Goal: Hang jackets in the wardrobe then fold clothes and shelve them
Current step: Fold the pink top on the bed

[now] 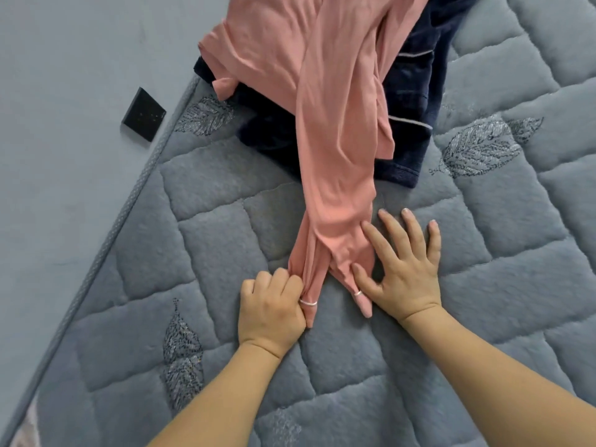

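Note:
A pink garment (335, 130) stretches from the top of the view down the grey quilted mattress (225, 246), its near end bunched into two narrow straps with small white rings. My left hand (271, 314) grips the left strap in a fist. My right hand (403, 266) lies flat with fingers spread; its thumb and index finger press on the right part of the pink fabric. A dark navy garment (409, 108) with thin white stripes lies under the pink one, further away.
A black square wall switch (143, 114) sits on the grey wall (64, 124) left of the mattress edge. Embroidered leaf patterns mark the quilting. Bare mattress extends to the right and toward me.

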Tool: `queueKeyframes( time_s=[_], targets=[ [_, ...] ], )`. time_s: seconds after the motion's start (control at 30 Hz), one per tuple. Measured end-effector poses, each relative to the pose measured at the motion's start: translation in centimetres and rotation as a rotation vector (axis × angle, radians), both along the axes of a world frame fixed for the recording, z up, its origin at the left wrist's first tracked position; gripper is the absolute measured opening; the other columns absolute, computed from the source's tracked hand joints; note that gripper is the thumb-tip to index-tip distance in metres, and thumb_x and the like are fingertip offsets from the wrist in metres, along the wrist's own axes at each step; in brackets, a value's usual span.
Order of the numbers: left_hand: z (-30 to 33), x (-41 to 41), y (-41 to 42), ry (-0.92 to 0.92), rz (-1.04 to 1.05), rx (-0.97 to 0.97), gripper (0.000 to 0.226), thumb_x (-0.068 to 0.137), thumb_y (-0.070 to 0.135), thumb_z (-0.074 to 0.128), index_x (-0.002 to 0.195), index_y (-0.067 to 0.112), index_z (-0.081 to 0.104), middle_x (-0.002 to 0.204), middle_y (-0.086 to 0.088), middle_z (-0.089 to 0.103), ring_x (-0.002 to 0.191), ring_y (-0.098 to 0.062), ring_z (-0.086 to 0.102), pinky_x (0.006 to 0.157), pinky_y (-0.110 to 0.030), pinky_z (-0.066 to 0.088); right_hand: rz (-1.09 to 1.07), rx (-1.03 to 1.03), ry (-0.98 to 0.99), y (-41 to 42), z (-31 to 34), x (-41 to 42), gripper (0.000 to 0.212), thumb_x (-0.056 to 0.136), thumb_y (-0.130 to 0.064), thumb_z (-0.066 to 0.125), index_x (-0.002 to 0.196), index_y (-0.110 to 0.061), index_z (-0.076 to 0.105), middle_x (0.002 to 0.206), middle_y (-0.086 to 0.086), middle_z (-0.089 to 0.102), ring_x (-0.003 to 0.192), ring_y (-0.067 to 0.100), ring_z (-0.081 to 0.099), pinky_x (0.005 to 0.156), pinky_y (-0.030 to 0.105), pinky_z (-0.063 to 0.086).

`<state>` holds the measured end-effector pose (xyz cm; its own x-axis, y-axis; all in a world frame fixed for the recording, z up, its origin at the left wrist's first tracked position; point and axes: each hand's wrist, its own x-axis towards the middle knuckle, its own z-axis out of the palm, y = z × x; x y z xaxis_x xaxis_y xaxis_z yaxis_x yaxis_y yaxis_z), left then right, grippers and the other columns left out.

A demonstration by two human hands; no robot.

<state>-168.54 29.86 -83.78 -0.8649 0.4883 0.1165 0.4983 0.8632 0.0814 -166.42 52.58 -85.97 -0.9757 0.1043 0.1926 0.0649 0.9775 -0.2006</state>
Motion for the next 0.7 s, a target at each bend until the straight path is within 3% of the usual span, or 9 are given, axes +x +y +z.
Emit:
queueKeyframes(
  time_s=[0.23,0.43,0.53,0.63,0.7],
  targets=[
    [-0.7,0.2,-0.2,0.083,-0.003,0.039,0.009,0.073,0.018,0.046,0.065,0.015,0.050,0.068,-0.007,0.050,0.060,-0.029,0.048,0.059,-0.039,0.029,0.046,0.021,0.116,0.0,-0.1,0.0,0.034,0.090,-0.029,0.060,0.121,-0.018,0.068,0.135,0.012,0.059,0.131,0.039,0.048,0.111,0.064,0.025],
    [-1.5,0.3,-0.5,0.117,0.001,0.076,0.011,0.073,0.017,0.043,0.068,0.013,0.052,0.070,-0.010,0.052,0.063,-0.031,0.048,0.060,-0.040,0.032,0.153,0.002,0.175,-0.6,0.8,0.1,0.019,0.092,-0.019,0.057,0.102,-0.010,0.069,0.121,0.010,0.065,0.118,0.035,0.058,0.107,0.055,0.035],
    [-1.1,0.5,-0.5,0.113,-0.009,0.038,0.009,0.076,0.016,0.048,0.071,0.012,0.055,0.074,-0.010,0.055,0.066,-0.032,0.051,0.062,-0.040,0.034,0.214,-0.112,0.205,-1.9,2.8,1.7,0.014,0.091,-0.011,0.058,0.095,-0.003,0.068,0.124,0.014,0.065,0.117,0.038,0.060,0.101,0.051,0.043],
    [-0.3,1.0,-0.4,0.086,0.023,-0.020,0.011,0.084,0.020,0.064,0.079,0.010,0.062,0.081,-0.013,0.060,0.073,-0.034,0.054,0.067,-0.041,0.036,0.216,-0.269,0.260,-4.0,5.4,5.3,0.010,0.092,-0.001,0.057,0.095,0.000,0.067,0.132,0.011,0.062,0.128,0.035,0.054,0.106,0.051,0.039],
    [0.7,1.8,0.2,-0.022,0.114,-0.107,0.021,0.093,0.030,0.053,0.092,0.011,0.063,0.096,-0.012,0.062,0.087,-0.035,0.054,0.075,-0.043,0.034,0.216,-0.403,0.253,-4.5,7.5,8.3,0.015,0.092,0.001,0.055,0.100,0.001,0.068,0.120,0.011,0.068,0.119,0.031,0.061,0.106,0.050,0.039]
  ],
)
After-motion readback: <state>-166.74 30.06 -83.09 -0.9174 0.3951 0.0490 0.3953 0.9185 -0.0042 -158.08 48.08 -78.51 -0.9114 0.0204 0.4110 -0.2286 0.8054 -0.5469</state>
